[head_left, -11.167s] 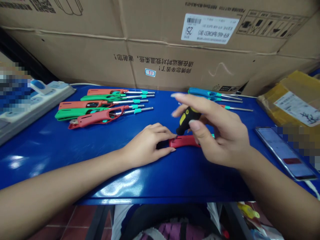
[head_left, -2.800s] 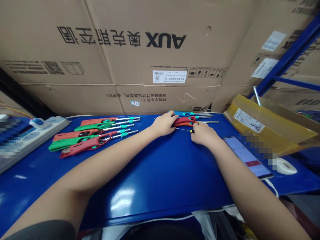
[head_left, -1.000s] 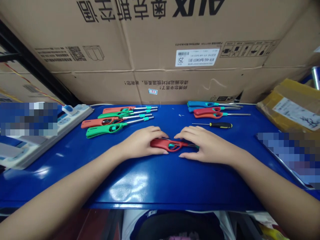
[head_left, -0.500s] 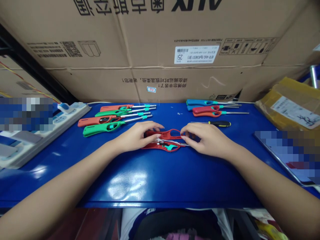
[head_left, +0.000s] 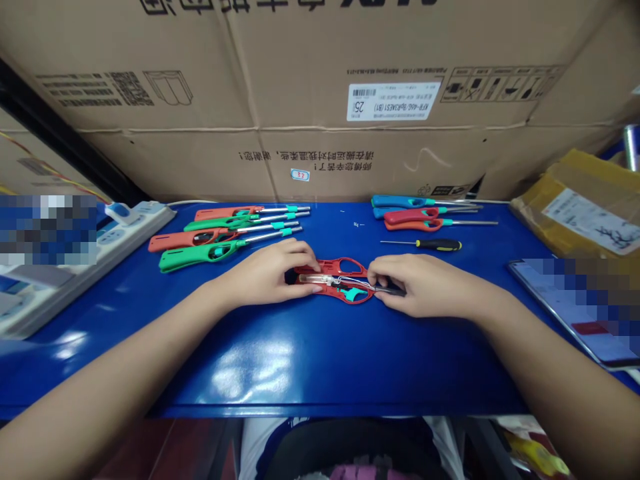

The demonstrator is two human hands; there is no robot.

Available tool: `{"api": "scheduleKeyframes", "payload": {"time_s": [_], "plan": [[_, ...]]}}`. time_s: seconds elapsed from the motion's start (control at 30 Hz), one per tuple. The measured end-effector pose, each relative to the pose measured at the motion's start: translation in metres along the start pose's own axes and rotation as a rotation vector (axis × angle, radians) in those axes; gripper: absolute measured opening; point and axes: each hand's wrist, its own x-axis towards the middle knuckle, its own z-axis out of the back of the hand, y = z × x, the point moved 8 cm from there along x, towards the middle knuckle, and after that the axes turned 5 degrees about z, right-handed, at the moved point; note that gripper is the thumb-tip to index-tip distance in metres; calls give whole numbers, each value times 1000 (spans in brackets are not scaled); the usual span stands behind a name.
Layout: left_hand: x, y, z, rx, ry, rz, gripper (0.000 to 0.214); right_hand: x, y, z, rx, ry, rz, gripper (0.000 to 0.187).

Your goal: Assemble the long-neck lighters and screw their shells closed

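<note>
Now the left hand pinches the opened red lighter, the right hand's fingers gripping its dark tube; one hard tug could pull the thin wires loose.

dim soft light, white glare (slightly milky) on blue tabletop, edges stretched, side patches pixelated

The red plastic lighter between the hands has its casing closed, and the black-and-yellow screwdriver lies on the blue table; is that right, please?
Not quite: the head view shows the red plastic lighter between the left hand and right hand with its casing split open. The black-and-yellow screwdriver lies on the blue table.
</note>
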Motion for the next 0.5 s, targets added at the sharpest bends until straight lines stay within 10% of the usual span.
{"api": "scheduleKeyframes", "payload": {"time_s": [0.33, 0.5], "plan": [[0, -21, 14, 28, -160, -71, 18, 5, 3, -5, -15, -46, 27, 7], [-2, -31, 5, -64, -9, -124, 21, 6, -2, -1, -47, -91, -11, 7]]}}
